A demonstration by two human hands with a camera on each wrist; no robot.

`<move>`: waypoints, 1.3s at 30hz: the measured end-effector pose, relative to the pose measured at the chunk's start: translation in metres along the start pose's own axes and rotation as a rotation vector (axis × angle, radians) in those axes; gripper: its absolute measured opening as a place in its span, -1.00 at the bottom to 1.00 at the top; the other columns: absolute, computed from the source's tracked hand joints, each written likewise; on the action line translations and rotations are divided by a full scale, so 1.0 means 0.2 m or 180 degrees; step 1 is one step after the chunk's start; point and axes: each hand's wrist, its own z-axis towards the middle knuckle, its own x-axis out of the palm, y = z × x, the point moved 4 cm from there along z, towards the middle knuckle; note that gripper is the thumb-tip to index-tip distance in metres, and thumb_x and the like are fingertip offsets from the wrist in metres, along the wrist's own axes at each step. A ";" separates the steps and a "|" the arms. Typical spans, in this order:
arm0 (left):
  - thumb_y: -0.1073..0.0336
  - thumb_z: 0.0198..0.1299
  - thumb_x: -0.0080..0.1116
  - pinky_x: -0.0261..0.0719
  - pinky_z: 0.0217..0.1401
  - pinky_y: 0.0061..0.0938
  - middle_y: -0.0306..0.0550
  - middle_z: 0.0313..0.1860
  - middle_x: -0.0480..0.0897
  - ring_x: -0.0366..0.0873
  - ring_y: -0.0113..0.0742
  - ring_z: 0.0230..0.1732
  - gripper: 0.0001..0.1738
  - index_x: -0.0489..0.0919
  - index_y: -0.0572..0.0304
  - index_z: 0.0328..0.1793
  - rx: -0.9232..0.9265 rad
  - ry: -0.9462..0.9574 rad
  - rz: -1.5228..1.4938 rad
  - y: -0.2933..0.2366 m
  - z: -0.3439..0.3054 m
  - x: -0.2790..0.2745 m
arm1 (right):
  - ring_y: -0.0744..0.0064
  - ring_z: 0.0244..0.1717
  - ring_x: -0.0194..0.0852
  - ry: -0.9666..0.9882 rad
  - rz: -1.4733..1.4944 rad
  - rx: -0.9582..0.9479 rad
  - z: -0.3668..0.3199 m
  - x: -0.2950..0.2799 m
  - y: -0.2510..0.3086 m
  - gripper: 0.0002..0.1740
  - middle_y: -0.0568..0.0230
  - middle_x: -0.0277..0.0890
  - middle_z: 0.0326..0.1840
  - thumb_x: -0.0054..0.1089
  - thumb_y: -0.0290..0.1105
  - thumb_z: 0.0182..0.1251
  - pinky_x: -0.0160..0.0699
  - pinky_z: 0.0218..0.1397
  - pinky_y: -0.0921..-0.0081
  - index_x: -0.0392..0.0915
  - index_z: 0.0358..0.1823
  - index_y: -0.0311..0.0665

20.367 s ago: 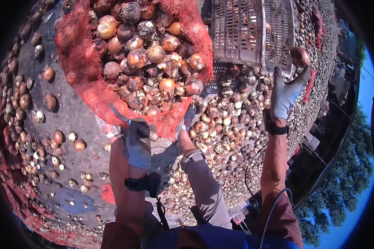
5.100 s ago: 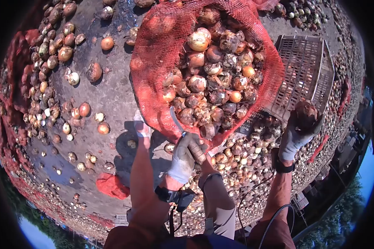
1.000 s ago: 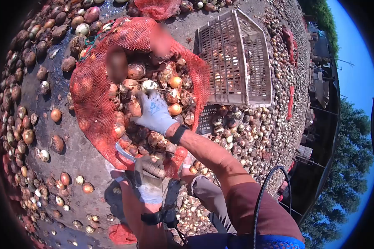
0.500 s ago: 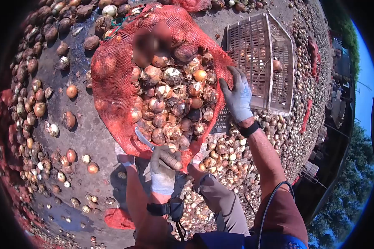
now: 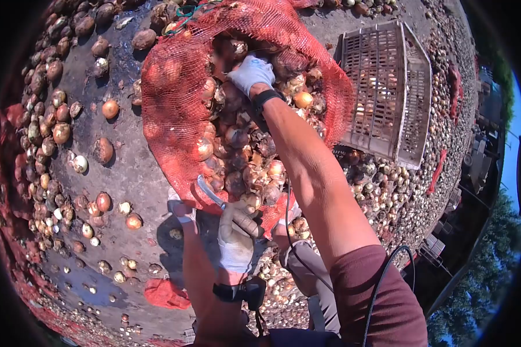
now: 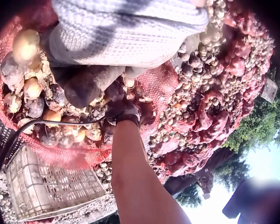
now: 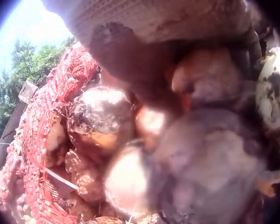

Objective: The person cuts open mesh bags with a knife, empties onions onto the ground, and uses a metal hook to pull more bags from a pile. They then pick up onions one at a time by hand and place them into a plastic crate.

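Observation:
A red mesh sack (image 5: 176, 110), its mouth wide, is filled with onions (image 5: 269, 173). My gloved right hand (image 5: 253, 74) reaches into its far part, fingers down among the onions. In the right wrist view the glove (image 7: 177, 21) hangs over them, with a large onion (image 7: 210, 163) just below; whether the fingers grip one, I cannot tell. At the sack's near edge, my gloved left hand (image 5: 236, 236) holds a knife (image 5: 209, 192), fingers wrapped around its handle and the curved blade pointing away to the left. The left wrist view shows this glove (image 6: 126, 32) close up.
Right of the sack stands a tilted plastic crate (image 5: 373, 87) with slatted walls. Loose onions (image 5: 103, 150) are scattered on the ground at left, and a dense spread lies at right. A red mesh scrap (image 5: 167, 293) lies near the feet. A black cable (image 5: 382, 289) runs along the right arm.
Seconds ago the right hand held an onion by the crate. Half a second ago it was at the sack's right rim, unburdened; now it is deep in the sack. The left hand keeps the knife.

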 end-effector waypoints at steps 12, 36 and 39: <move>-0.04 0.35 -0.01 0.61 -0.20 -0.38 -0.08 -0.28 0.59 0.63 -0.19 -0.25 -0.55 0.48 0.25 -0.02 -0.0066 0.0049 0.0110 0.02 -0.05 0.07 | -0.12 0.16 0.41 -0.0394 -0.0298 -0.0815 -0.26 -0.05 -0.11 -0.07 -0.16 0.41 0.09 0.32 0.09 0.01 0.40 0.18 0.12 0.16 0.33 -0.26; -0.10 0.36 -0.05 0.59 -0.13 -0.36 -0.12 -0.26 0.54 0.59 -0.21 -0.17 -0.51 0.44 0.22 0.04 -0.0407 -0.0081 0.0091 0.01 -0.10 0.08 | -0.07 0.40 0.09 -0.2091 -0.0679 -0.1673 -0.86 -0.63 -0.67 -0.15 -0.04 0.12 0.42 0.39 -0.20 0.07 0.06 0.41 0.05 0.18 0.41 -0.07; -0.06 0.35 -0.03 0.58 -0.18 -0.36 -0.13 -0.29 0.56 0.61 -0.21 -0.20 -0.55 0.46 0.21 0.02 -0.0284 -0.0086 -0.0016 0.00 -0.10 0.08 | -0.01 0.34 0.16 -0.1125 -0.0475 -0.2092 -0.69 -0.17 -0.26 -0.12 0.01 0.24 0.31 0.41 -0.11 -0.04 0.07 0.40 0.01 0.23 0.37 0.02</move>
